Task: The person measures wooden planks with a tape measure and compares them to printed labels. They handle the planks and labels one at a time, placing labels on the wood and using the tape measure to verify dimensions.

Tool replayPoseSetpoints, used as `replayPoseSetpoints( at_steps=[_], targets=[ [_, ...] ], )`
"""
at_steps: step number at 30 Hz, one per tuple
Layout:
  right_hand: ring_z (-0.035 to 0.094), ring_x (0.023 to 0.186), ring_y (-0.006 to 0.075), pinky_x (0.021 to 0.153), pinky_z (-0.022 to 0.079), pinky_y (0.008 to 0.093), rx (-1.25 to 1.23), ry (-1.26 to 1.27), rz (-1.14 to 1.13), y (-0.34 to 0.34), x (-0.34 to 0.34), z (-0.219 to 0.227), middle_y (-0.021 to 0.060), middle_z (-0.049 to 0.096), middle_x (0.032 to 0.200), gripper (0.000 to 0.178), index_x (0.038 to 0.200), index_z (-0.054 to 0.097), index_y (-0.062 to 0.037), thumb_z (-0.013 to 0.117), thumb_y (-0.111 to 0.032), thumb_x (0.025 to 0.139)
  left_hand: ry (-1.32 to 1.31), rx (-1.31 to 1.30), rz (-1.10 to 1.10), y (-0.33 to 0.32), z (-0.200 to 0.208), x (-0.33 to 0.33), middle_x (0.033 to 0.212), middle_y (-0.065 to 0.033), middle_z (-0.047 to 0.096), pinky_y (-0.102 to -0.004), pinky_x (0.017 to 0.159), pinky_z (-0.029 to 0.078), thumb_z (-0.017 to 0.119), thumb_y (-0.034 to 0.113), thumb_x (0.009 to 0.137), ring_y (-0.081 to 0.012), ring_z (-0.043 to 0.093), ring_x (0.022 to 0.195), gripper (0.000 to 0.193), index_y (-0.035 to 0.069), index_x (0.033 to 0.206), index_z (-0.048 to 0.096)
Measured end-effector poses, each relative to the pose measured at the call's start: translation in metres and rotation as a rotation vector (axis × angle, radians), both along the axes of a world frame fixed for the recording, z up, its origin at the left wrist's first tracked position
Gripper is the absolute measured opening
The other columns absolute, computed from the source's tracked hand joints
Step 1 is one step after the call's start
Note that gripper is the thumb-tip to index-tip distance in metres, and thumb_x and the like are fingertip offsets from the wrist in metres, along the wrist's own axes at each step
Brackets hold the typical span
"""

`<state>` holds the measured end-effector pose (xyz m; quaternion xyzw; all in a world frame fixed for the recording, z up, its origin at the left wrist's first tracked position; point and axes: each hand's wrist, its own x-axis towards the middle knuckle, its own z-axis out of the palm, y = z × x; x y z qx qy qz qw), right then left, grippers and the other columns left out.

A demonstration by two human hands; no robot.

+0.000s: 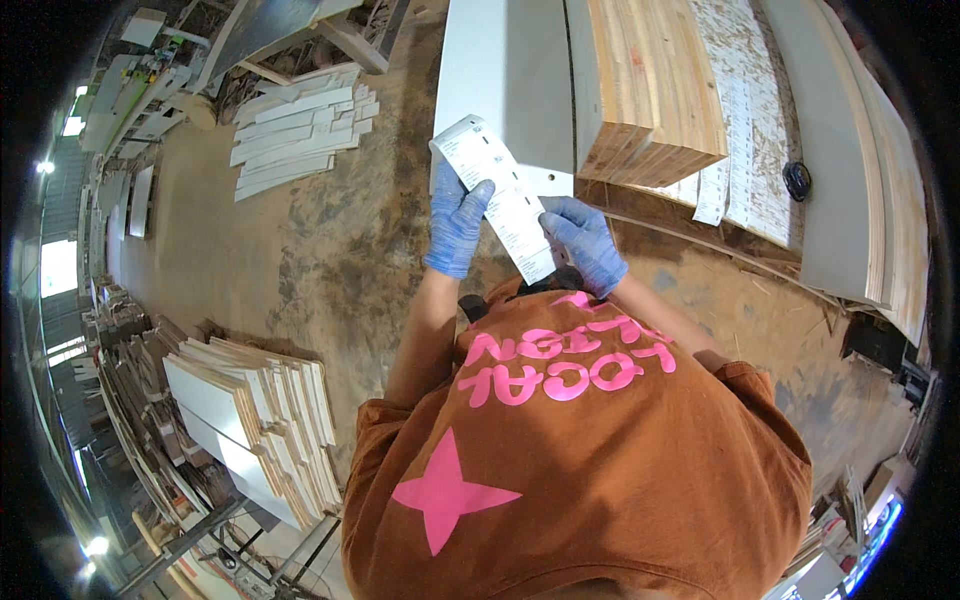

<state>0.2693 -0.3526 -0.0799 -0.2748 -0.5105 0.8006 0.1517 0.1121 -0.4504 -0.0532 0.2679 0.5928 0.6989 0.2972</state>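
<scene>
Both my hands wear blue gloves and hold a long white strip of printed labels (pixel 508 205) in front of my chest. My left hand (pixel 455 228) grips its left edge, the thumb lying on the printed face. At the lower right edge, my right hand (pixel 588 243) pinches the strip with its fingers closed. Just beyond them lies a white panel (pixel 500 75) with a small hole near its near corner. A stack of light wood boards (pixel 655 85) stands on the right part of that surface. Another white label strip (pixel 712 190) hangs over the edge beside the stack.
A black round object (pixel 797 181) lies right of the label strips, before large upright panels (pixel 845 150). White slats (pixel 300 130) are piled on the dusty floor at far left. Cut panels (pixel 270 420) stand stacked at near left. A dark-topped table (pixel 265 35) is at the back.
</scene>
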Motion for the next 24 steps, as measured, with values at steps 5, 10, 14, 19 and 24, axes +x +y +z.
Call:
replayPoseSetpoints(
  at_steps=[5,10,14,19,24],
  targets=[
    [0.051,0.067,0.0056,0.059,0.043,0.0204,0.079,-0.068,0.032,-0.020,-0.006,0.004,0.0002,0.061,0.081,0.028,0.108,0.061,0.0005,0.062,-0.015,0.085,0.039,0.059,-0.011,-0.011,-0.015,-0.024,0.112,-0.0067,0.054,-0.0273,0.087,0.045,0.064,0.013,0.083,-0.0144,0.052,0.099,0.054,0.000,0.129,0.039],
    [0.051,0.066,0.0057,0.059,0.043,0.0205,0.073,-0.033,0.020,-0.021,-0.008,0.005,0.0001,0.061,0.081,0.028,0.108,0.060,0.0006,0.064,-0.012,0.083,-0.019,0.085,-0.029,-0.009,-0.015,-0.033,0.108,-0.0065,0.057,-0.0277,0.087,0.045,0.064,0.015,0.083,-0.0141,0.053,0.098,0.050,0.000,0.126,0.044],
    [0.052,0.067,0.0061,0.060,0.044,0.0203,0.075,-0.042,0.001,-0.027,-0.013,0.004,0.0008,0.062,0.082,0.028,0.109,0.060,0.0006,0.063,-0.010,0.083,-0.097,0.057,-0.052,-0.011,-0.017,-0.037,0.109,-0.0061,0.058,-0.0278,0.087,0.045,0.065,0.017,0.084,-0.0142,0.054,0.099,0.048,0.001,0.125,0.048],
    [0.052,0.065,0.0062,0.059,0.043,0.0202,0.082,-0.035,-0.002,-0.030,-0.020,0.008,0.0001,0.060,0.077,0.031,0.111,0.059,0.0011,0.063,-0.010,0.082,-0.114,0.031,-0.077,-0.014,-0.016,-0.043,0.110,-0.0057,0.059,-0.0269,0.086,0.046,0.064,0.022,0.086,-0.0136,0.055,0.098,0.046,0.003,0.125,0.051],
    [0.051,0.061,0.0063,0.056,0.043,0.0202,0.063,-0.056,-0.042,-0.035,-0.025,0.005,0.0001,0.059,0.074,0.031,0.112,0.058,0.0008,0.063,-0.008,0.083,-0.131,-0.044,-0.049,-0.021,-0.026,-0.048,0.106,-0.0043,0.060,-0.0251,0.082,0.046,0.060,0.034,0.088,-0.0120,0.055,0.093,0.047,0.005,0.123,0.054]
  ],
)
